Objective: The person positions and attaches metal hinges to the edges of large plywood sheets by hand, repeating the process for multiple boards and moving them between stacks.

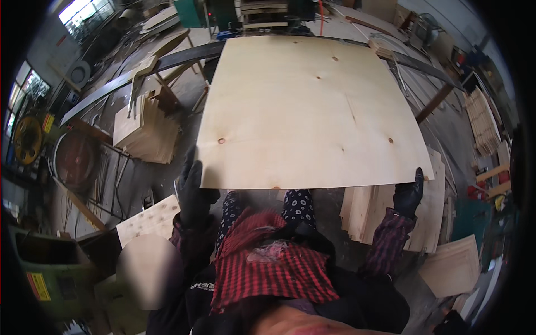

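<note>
A large, pale wooden sheet (301, 111) with several small knots stretches out before me, held roughly level. My left hand (196, 187), in a black glove, is closed on its near left corner; part of the grip is hidden. At the near right corner my right hand (409, 195), also gloved in black, holds the edge with the thumb on top and the other fingers mostly out of sight underneath. The far end of the sheet reaches over a dark metal rail (192, 54).
Stacks of wooden sheets stand left (146, 131), right by my arm (365, 215) and far right (483, 123). A knotty board (149, 219) is near my left elbow. Green machinery (53, 268) stands lower left, beyond it a round disc (75, 159). A wooden frame (265, 14) rises beyond the sheet.
</note>
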{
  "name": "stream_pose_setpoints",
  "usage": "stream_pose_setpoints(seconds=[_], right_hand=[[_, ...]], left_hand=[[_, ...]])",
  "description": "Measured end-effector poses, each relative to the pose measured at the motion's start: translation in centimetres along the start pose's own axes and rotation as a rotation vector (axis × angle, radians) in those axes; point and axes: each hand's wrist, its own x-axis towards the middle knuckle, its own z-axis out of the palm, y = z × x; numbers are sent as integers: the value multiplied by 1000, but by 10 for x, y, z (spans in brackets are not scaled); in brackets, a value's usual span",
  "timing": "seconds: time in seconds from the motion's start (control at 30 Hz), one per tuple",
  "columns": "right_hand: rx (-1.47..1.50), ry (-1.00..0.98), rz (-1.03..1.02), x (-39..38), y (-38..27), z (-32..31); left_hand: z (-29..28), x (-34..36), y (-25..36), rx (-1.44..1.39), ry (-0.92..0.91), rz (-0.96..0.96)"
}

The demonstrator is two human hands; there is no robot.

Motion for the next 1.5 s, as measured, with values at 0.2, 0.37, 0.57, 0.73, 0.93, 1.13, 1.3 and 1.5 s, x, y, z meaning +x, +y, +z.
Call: stream_pose_setpoints(seconds=[0.2,0.37,0.57,0.73,0.93,1.13,1.3,1.5], right_hand=[[-35,-19,-8,-15,0,2],[-77,-28,15,-1,1,4],[-63,31,39,53,5,-7],[-80,77,17,67,2,-14],[-41,6,62,56,4,-3],[64,-53,416,10,40,28],[48,-237,497,2,68,38],[165,-270,477,1,72,38]], left_hand=[[-17,-9,-7,679,-42,774],[-14,-22,-10,334,-148,266],[26,-15,-21,380,-104,224],[45,-13,-12,698,-62,581],[44,-3,-15,685,-26,652],[41,0,-11,673,-25,775],[33,-8,-19,224,-71,247],[19,38,-19,143,-205,52]])
